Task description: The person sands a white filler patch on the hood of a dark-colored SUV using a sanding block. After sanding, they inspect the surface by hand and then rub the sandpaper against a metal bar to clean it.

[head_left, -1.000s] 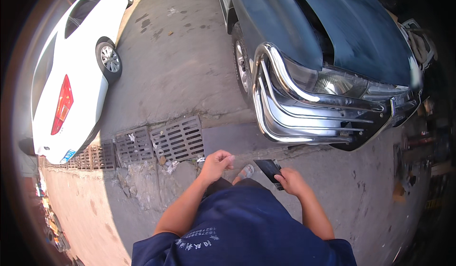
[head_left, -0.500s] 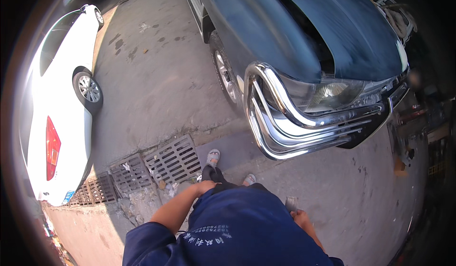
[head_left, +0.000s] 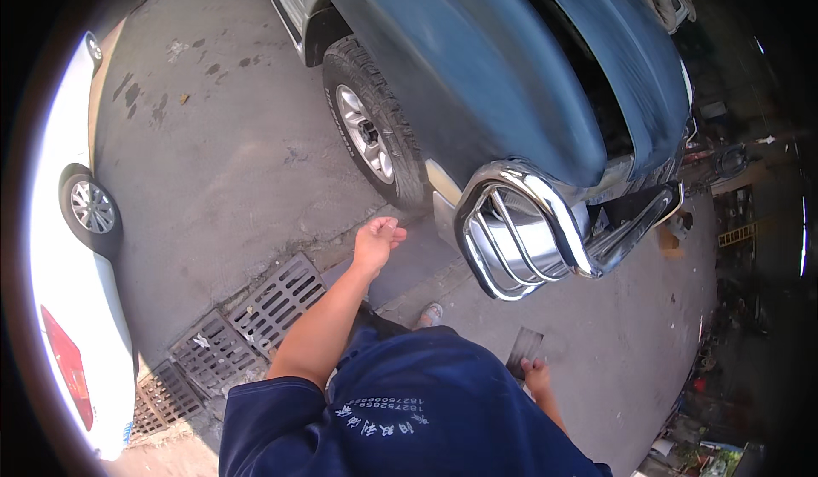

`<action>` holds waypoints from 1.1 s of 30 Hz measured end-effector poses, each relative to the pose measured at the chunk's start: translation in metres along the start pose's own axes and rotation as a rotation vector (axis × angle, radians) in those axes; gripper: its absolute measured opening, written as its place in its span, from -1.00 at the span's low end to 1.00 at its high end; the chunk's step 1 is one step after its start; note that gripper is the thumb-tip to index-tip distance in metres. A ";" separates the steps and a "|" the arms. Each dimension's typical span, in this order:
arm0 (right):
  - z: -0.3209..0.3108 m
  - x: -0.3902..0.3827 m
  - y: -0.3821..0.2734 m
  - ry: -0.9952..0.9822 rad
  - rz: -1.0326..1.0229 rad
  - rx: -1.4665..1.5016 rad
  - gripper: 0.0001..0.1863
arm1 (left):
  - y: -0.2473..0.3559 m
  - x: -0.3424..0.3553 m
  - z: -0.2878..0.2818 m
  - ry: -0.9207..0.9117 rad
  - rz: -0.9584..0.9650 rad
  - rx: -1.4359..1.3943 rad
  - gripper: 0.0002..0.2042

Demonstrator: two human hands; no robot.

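White car (head_left: 72, 324) far left; metal drain grates (head_left: 256, 315) underfoot. Left hand (head_left: 377, 243) swung forward, loosely open, empty. Right hand (head_left: 537, 376) clamped on a flat dark card-like object (head_left: 524, 351), low beside the dark-green vehicle's chrome bull bar (head_left: 520, 238). Walking; next likely calls for closing on the vehicle.

The left hand (head_left: 377, 243) has swung forward, empty, while the right hand (head_left: 537, 377) dropped with the dark card (head_left: 524, 348).

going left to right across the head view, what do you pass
white car → drain grates → left hand → chrome bull bar of the dark car → cluttered stuff at the far right
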State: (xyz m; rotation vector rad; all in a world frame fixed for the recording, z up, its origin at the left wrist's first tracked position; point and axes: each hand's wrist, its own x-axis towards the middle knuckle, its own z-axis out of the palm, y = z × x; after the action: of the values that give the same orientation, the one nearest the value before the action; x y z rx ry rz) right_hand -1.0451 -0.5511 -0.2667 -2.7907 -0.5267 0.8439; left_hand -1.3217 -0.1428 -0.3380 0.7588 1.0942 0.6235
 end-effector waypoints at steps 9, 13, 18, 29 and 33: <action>0.015 -0.062 0.020 -0.066 0.160 -0.208 -0.53 | 0.059 0.049 0.099 -0.075 -0.031 -0.648 -0.22; 0.027 -0.103 0.041 -0.034 0.214 -0.179 -0.49 | 0.102 0.047 0.102 -0.136 -0.253 -0.720 -0.14; 0.069 -0.105 0.139 -0.177 0.398 0.094 -0.48 | 0.099 0.089 0.097 -0.163 -0.294 -0.842 -0.11; 0.087 -0.105 0.081 -0.051 0.336 0.227 -0.58 | 0.146 0.062 0.058 -0.137 -0.384 -0.540 0.06; 0.093 -0.111 0.082 -0.068 0.320 0.254 -0.59 | 0.085 0.051 0.093 -0.361 -0.728 -0.701 0.06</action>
State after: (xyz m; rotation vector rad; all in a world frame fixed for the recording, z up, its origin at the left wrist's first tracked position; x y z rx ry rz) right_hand -1.1603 -0.6629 -0.3097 -2.6512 0.0248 0.9916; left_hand -1.2238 -0.0738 -0.2740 -0.1521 0.6666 0.1922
